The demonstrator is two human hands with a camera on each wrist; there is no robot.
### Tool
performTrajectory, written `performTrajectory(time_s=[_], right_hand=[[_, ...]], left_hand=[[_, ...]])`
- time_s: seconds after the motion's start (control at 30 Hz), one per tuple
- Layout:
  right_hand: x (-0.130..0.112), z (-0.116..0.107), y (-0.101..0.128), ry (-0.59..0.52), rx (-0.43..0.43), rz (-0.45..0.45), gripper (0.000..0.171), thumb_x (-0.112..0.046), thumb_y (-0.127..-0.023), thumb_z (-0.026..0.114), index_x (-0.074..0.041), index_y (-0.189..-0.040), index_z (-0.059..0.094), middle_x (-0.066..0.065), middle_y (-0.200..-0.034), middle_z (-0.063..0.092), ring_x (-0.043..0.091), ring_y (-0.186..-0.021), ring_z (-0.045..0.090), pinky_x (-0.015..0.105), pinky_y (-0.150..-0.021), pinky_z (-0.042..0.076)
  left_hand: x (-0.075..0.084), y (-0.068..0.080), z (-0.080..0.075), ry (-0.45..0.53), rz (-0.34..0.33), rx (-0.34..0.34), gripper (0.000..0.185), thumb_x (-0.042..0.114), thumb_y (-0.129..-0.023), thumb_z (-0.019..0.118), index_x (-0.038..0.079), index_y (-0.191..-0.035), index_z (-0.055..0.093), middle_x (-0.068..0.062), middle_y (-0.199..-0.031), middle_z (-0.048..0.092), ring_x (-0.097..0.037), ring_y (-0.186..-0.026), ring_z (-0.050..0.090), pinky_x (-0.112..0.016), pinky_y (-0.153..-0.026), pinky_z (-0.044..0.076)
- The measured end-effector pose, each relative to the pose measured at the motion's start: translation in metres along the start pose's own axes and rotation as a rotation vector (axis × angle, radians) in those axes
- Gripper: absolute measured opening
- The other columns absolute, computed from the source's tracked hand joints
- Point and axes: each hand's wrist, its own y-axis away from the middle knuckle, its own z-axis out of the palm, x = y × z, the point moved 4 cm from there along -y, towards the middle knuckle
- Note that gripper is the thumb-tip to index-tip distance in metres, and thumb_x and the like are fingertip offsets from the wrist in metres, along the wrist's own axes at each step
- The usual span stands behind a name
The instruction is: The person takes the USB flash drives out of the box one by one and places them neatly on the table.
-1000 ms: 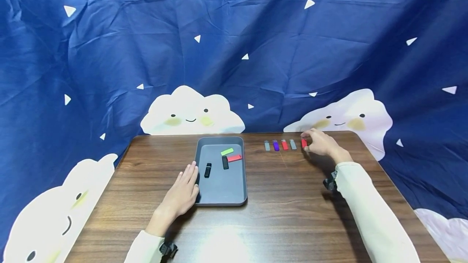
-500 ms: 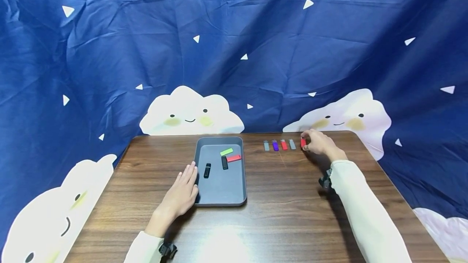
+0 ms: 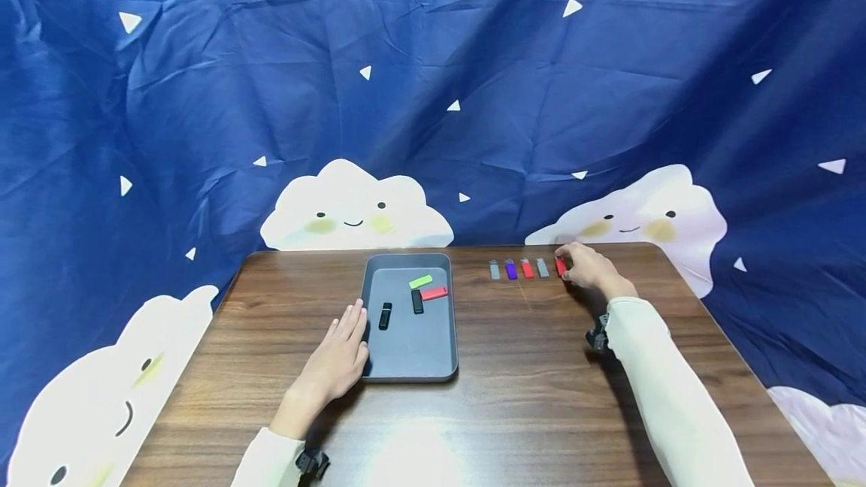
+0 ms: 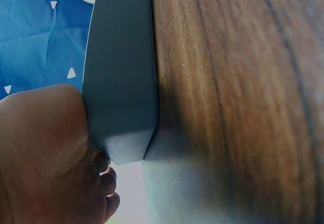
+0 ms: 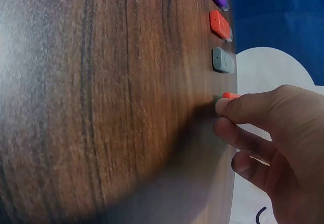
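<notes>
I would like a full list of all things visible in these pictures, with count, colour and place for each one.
Tray: 1, grey, middle of the table.
Sticks in the tray: 4; two black, one green, one red.
Sticks in the row: 5, far right part of the table; grey, purple, red, grey, and the red end stick.
Table: 1, dark brown wood.
Backdrop cloth: 1, dark blue with white triangles and smiling clouds, behind the table.
Left hand: 1, flat on the table, fingers straight, touching the tray's left side.
Right hand: 1, fingers pinch the red end stick at the right end of the row.
</notes>
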Motion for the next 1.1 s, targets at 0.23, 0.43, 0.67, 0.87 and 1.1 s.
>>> performTrajectory(time_s=[0.23, 0.43, 0.67, 0.87, 1.1], right_hand=[[0.0043, 0.0084, 0.0003, 0.009, -0.010, 0.025, 0.058, -0.006, -0.086, 0.072, -0.001, -0.143, 0.061, 0.028, -0.150, 0.056, 0.056, -0.131, 0.058, 0.074, -0.101, 0.050], [0.0053, 0.0104, 0.0012, -0.004, 0.009, 0.004, 0.057, -0.011, -0.087, 0.074, 0.000, -0.142, 0.061, 0.028, -0.151, 0.054, 0.056, -0.136, 0.054, 0.074, -0.106, 0.048], [0.0038, 0.0103, 0.0050, -0.001, 0.017, -0.013, 0.049, -0.013, -0.094, 0.070, 0.002, -0.140, 0.062, 0.030, -0.148, 0.054, 0.056, -0.134, 0.055, 0.073, -0.106, 0.048], [0.0024, 0.0090, 0.0071, -0.016, 0.027, -0.007, 0.049, -0.014, -0.095, 0.070, 0.000, -0.141, 0.062, 0.027, -0.151, 0.052, 0.056, -0.133, 0.056, 0.073, -0.105, 0.048], [-0.0036, 0.0027, 0.0050, -0.041, 0.073, -0.021, 0.040, -0.016, -0.097, 0.068, -0.002, -0.134, 0.066, 0.024, -0.141, 0.060, 0.051, -0.129, 0.060, 0.072, -0.103, 0.050]], left_hand=[[0.0003, 0.0010, 0.0025, 0.006, -0.001, -0.004, 0.062, 0.018, -0.111, 0.044, -0.008, -0.165, 0.027, -0.020, -0.178, 0.017, -0.039, -0.165, 0.022, -0.057, -0.134, 0.022], [0.0018, 0.0013, 0.0002, 0.006, 0.002, 0.002, 0.062, 0.018, -0.111, 0.045, -0.009, -0.164, 0.029, -0.021, -0.177, 0.018, -0.040, -0.164, 0.023, -0.057, -0.134, 0.023], [0.0037, 0.0015, -0.0020, 0.027, 0.021, 0.035, 0.060, 0.016, -0.110, 0.045, -0.011, -0.162, 0.032, -0.023, -0.175, 0.024, -0.043, -0.162, 0.026, -0.061, -0.132, 0.026], [0.0050, 0.0020, -0.0036, 0.024, 0.031, 0.044, 0.060, 0.017, -0.109, 0.046, -0.011, -0.161, 0.034, -0.025, -0.174, 0.026, -0.044, -0.162, 0.028, -0.061, -0.131, 0.028], [0.0034, 0.0009, -0.0026, 0.002, 0.033, 0.055, 0.059, 0.017, -0.110, 0.045, -0.011, -0.161, 0.034, -0.025, -0.174, 0.026, -0.044, -0.162, 0.027, -0.061, -0.132, 0.027]])
